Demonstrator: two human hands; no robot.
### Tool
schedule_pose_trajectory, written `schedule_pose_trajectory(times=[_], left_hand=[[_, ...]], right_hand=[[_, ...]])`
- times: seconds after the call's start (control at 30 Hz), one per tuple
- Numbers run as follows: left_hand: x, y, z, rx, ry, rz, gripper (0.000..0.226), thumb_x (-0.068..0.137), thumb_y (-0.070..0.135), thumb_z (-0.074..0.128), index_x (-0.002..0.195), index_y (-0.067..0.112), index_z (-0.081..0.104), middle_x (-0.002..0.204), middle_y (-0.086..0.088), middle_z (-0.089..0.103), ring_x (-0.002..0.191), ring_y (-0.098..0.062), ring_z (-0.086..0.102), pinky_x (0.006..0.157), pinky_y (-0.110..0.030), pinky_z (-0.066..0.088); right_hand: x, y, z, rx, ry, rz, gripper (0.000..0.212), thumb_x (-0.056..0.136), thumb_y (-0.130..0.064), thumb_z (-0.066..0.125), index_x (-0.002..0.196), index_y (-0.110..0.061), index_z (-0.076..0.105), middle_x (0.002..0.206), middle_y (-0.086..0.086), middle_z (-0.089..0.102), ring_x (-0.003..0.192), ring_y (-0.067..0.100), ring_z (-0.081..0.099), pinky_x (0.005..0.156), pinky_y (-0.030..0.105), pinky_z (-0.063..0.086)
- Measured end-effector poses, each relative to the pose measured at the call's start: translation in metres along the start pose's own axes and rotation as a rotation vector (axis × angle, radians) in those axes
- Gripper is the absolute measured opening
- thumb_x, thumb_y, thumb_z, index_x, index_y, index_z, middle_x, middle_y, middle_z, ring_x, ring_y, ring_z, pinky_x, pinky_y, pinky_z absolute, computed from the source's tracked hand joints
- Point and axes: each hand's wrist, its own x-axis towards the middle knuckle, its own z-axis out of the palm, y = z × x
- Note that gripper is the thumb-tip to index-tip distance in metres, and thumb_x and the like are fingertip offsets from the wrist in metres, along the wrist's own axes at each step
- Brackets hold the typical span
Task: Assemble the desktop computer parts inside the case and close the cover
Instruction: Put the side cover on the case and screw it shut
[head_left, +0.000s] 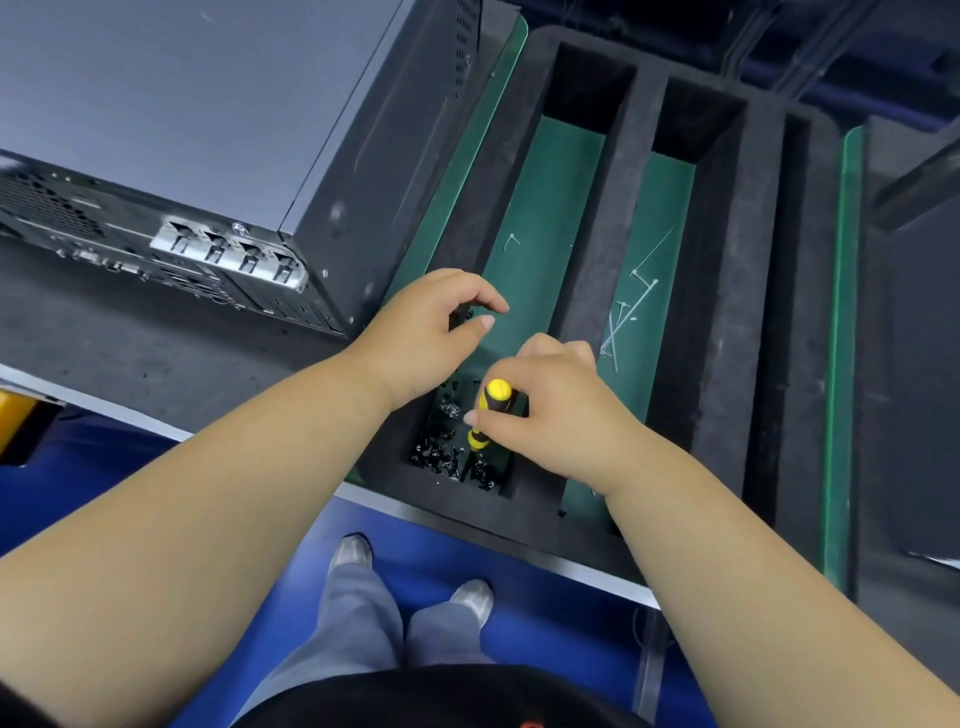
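The dark grey computer case (208, 119) lies on the table at upper left with its cover on and its rear ports facing me. My right hand (556, 410) grips a yellow-and-black screwdriver (491, 410), held upright over a pile of small black screws (447, 452) in the near end of a black foam tray (592, 249). My left hand (431, 332) hovers just above the same compartment, fingers loosely curled with thumb and forefinger close together; nothing shows between them.
The tray's long slots show a green mat, and the second slot holds several white cable ties (634, 306). The table's near edge (467, 525) runs diagonally below the tray. My legs and shoes stand on a blue floor (467, 561).
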Motion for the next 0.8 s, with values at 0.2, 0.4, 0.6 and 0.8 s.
schedule_pose_trajectory(times=[0.2,0.4,0.6,0.8], left_hand=[[0.002,-0.004,0.0,-0.04,0.033,-0.013,0.024,0.091,0.015,0.059,0.101,0.036,0.067,0.107,0.016,0.06,0.099,0.0,0.055,0.088,-0.015,0.044],[0.001,-0.004,-0.002,-0.062,0.035,-0.024,0.021,0.09,0.014,0.061,0.101,0.03,0.069,0.106,0.014,0.062,0.098,-0.001,0.056,0.088,-0.013,0.044],[0.002,-0.004,-0.007,-0.178,0.041,-0.066,0.021,0.092,0.013,0.059,0.1,0.028,0.071,0.105,0.009,0.064,0.092,-0.003,0.058,0.085,-0.009,0.043],[0.003,-0.005,-0.007,-0.159,0.038,-0.054,0.022,0.094,0.014,0.056,0.102,0.029,0.07,0.107,0.008,0.064,0.095,-0.001,0.057,0.083,-0.005,0.039]], right_hand=[[0.006,0.002,0.008,-0.04,-0.067,0.035,0.022,0.084,-0.052,0.064,0.087,-0.031,0.069,0.101,0.0,0.051,0.103,0.028,0.033,0.095,0.033,0.03],[0.005,0.009,-0.002,-0.045,0.03,-0.003,0.018,0.083,-0.04,0.066,0.074,-0.024,0.063,0.089,0.001,0.049,0.088,0.012,0.023,0.083,0.03,0.022],[0.011,0.01,0.001,-0.153,0.003,-0.015,0.018,0.085,-0.041,0.066,0.076,-0.026,0.061,0.086,-0.002,0.044,0.089,0.016,0.021,0.082,0.032,0.023],[0.014,0.006,-0.002,-0.293,0.306,-0.092,0.022,0.088,-0.036,0.064,0.077,-0.018,0.059,0.063,-0.016,0.036,0.086,0.02,0.045,0.086,0.043,0.028]])
